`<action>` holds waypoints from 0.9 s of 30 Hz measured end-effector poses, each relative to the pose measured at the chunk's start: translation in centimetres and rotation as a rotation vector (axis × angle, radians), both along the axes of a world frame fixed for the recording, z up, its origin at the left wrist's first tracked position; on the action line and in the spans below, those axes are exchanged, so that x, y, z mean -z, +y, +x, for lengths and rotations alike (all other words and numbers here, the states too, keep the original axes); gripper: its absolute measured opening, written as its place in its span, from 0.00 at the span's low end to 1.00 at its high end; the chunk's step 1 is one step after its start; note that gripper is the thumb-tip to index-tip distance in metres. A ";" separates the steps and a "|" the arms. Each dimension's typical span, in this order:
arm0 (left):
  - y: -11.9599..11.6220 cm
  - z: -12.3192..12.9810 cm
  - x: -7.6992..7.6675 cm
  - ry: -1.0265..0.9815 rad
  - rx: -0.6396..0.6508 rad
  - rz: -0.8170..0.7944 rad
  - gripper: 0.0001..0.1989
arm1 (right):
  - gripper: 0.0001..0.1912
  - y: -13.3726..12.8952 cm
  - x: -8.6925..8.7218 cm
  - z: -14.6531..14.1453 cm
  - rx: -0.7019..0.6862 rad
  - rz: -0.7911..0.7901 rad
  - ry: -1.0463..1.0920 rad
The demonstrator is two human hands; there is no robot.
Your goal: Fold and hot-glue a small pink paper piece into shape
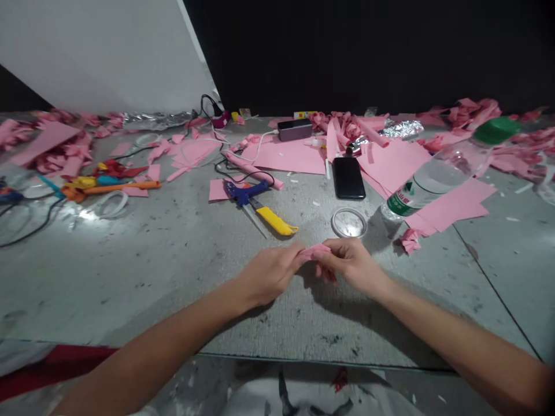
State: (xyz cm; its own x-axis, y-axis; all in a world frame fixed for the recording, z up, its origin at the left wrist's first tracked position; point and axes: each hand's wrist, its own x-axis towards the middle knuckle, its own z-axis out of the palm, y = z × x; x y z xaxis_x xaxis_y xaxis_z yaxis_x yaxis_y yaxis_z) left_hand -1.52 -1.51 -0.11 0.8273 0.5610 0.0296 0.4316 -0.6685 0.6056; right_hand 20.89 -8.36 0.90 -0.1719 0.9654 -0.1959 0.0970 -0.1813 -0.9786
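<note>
Between my two hands is a small folded piece of pink paper, held just above the table. My left hand is closed on its left end, with most of the fingertips hidden behind the hand. On the other end, the thumb and fingers of my right hand pinch the paper. Beyond my hands lie a yellow-handled utility knife and a blue glue gun, which touch or overlap. A roll of clear tape rests flat just past my right hand.
A black phone lies ahead, and a tilted-looking plastic bottle with a green cap stands at right. Pink paper sheets and scraps spread along the back, with a dark power bank and cables. An orange glue gun lies left.
</note>
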 end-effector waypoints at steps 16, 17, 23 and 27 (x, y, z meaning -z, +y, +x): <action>6.7 -6.3 -3.2 -0.490 -0.618 0.226 0.18 | 0.09 9.7 0.7 -5.0 -0.086 0.514 -0.908; 7.0 -6.5 -3.0 -0.525 -0.642 0.209 0.19 | 0.08 9.5 0.5 -4.5 -0.078 0.496 -0.876; 7.7 -6.3 -2.0 -0.664 -0.691 0.054 0.22 | 0.15 8.5 -1.4 1.7 0.086 0.313 -0.550; 7.6 -5.8 -1.4 -0.646 -0.671 0.014 0.22 | 0.29 8.6 -1.5 2.7 0.172 0.160 -0.248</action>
State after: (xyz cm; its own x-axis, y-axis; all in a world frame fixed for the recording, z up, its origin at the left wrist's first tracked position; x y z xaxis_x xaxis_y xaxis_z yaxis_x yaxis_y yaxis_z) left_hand -7.29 6.12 1.24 0.1508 0.9118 0.3820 0.3122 -0.4106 0.8567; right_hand 23.59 0.22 2.35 0.0301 0.9981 -0.0546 0.3173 -0.0614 -0.9463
